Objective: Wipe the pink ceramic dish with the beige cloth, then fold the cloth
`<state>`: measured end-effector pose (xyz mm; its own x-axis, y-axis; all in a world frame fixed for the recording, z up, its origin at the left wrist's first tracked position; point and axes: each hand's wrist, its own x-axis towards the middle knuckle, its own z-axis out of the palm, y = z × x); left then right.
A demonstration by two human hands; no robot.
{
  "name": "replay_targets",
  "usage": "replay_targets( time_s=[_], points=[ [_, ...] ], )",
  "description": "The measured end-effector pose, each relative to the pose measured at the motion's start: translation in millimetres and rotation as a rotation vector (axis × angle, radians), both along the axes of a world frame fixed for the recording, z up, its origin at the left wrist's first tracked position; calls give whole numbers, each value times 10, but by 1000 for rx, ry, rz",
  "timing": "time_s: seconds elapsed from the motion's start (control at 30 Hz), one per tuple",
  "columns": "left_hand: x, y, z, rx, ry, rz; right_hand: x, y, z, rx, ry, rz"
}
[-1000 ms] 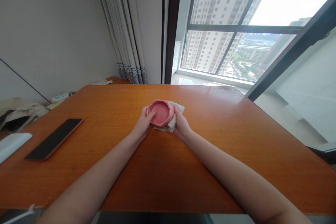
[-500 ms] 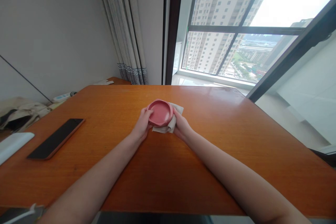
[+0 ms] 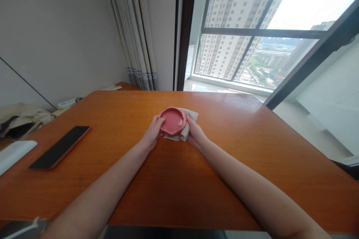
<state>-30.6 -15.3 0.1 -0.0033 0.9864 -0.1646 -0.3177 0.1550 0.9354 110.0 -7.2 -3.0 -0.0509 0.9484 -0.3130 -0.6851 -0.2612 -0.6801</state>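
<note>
Between my hands is a round pink dish (image 3: 173, 121) with a raised, wavy rim, its inside facing me. My left hand (image 3: 153, 130) is closed on the dish's left edge, thumb over the rim and fingers underneath. A pale grey cloth (image 3: 192, 114) lies behind and under the dish, sticking out at its right and lower sides. My right hand (image 3: 195, 131) grips the cloth against the dish's right edge, thumb near the rim. The fingers below the dish are mostly hidden.
The brown wooden table (image 3: 179, 186) spreads under my arms. A black phone-like slab (image 3: 60, 147) with an orange edge lies at the left, beside a white object (image 3: 17, 154). Beyond the far edge stand a curtain (image 3: 137, 33) and a large window (image 3: 252, 31).
The dish has shifted very slightly right and tilted a little, with both hands and the cloth moving along. Both hands keep their hold.
</note>
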Motion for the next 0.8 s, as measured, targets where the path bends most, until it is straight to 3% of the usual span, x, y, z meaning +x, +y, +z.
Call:
replay_targets(
  time_s=[0.1,0.2,0.37,0.57,0.8],
  points=[
    [11,15,-79,33,121,-70,96,63,-22,-16,-115,-34],
    [35,35,-117,160,108,27,61,14,-12,1,-99,23],
    [60,8,-43,77,-106,190,-102,-90,-26,50,43,91],
    [86,-48,-54,45,-2,33,38,21,-50,5,-102,-58],
    [92,-4,-91,56,-84,199,-77,-77,-71,-14,-50,31]
  ],
)
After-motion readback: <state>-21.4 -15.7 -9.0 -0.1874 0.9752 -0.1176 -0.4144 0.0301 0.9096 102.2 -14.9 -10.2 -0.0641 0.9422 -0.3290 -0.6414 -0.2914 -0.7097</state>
